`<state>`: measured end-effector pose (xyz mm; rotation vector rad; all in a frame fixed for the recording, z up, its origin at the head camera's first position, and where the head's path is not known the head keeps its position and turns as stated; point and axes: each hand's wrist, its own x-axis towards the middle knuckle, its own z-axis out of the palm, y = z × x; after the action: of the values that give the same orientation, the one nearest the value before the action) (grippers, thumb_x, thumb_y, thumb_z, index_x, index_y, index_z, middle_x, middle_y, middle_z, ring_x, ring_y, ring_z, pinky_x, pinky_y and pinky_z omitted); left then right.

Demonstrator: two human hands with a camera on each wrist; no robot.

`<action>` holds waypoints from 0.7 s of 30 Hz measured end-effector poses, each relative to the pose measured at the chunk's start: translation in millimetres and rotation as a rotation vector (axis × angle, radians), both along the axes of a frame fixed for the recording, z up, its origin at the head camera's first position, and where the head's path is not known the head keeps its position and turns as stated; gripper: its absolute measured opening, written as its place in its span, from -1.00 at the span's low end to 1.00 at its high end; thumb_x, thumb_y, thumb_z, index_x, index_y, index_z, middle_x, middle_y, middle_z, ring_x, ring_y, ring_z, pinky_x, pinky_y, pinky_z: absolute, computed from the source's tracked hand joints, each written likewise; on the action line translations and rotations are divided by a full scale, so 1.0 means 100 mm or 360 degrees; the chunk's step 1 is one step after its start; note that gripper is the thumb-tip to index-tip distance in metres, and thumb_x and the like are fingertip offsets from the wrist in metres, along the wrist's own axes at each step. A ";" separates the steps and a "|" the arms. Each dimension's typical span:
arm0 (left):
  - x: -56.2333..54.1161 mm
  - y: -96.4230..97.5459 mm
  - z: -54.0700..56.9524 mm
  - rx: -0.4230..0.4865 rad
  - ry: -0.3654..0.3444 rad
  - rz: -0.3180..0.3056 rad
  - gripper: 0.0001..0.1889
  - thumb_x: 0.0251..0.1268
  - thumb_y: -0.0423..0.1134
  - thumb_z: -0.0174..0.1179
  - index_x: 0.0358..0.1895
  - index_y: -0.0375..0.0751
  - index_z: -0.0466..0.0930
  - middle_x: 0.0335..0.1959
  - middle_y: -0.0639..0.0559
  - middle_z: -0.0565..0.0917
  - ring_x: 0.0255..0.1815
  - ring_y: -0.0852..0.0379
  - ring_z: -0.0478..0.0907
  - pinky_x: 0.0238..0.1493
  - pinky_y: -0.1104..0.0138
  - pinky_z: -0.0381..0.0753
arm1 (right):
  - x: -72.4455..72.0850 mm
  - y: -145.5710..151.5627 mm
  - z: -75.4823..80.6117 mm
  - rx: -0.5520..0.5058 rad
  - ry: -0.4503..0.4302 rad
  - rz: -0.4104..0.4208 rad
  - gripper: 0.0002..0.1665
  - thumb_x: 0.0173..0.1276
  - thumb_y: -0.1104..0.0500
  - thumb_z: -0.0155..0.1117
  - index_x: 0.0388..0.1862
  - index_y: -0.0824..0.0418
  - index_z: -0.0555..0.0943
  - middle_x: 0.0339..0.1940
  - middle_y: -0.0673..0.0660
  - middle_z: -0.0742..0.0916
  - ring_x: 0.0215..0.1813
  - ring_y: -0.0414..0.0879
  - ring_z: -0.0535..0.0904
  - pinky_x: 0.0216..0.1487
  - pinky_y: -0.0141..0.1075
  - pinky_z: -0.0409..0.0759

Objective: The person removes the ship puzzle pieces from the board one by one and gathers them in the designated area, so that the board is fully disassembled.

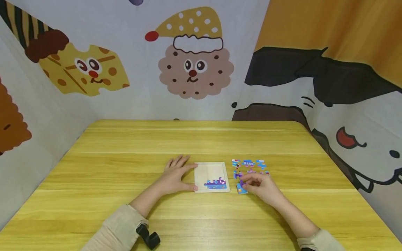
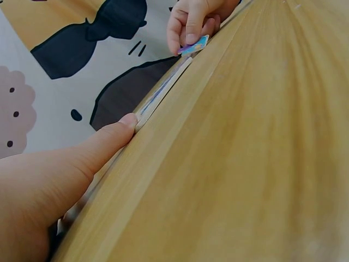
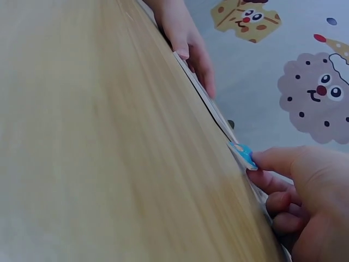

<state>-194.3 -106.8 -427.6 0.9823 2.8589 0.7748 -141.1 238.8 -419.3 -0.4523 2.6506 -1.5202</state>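
Observation:
A square wooden puzzle board [image 1: 204, 170] lies on the table, with a few joined purple and blue jigsaw pieces [image 1: 216, 184] in its lower right corner. My left hand [image 1: 174, 176] is spread along the board's left edge, thumb at the near corner and index finger at the far one. In the left wrist view the thumb [image 2: 117, 134] touches the board's rim. Right of the board, my right hand [image 1: 262, 186] pinches a blue and purple jigsaw piece [image 1: 241, 188] between thumb and fingers. That piece [image 3: 244, 154] is tilted up in the right wrist view.
Several loose jigsaw pieces [image 1: 248, 163] lie in rows just beyond my right hand, which partly covers the nearer ones. All of this stands on a yellow wood-grain table [image 1: 176, 139]. A cartoon-printed cloth [image 1: 135, 104] hangs behind its far edge.

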 end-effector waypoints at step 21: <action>0.00 -0.01 0.00 -0.0013 0.0003 0.0006 -0.11 -0.03 0.40 0.26 0.39 0.06 0.35 0.50 -0.22 0.05 0.49 -0.27 -0.17 0.34 -0.22 -0.28 | 0.02 -0.11 0.04 0.0448 0.0211 -0.0004 -0.80 0.23 0.24 0.38 -0.14 0.15 0.71 -0.49 -0.15 0.60 -0.46 -0.22 0.45 -0.48 -0.38 0.47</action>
<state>-194.4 -108.1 -427.9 0.9777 2.8641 0.7621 -138.7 228.0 -415.4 -0.5450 2.9051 -1.1268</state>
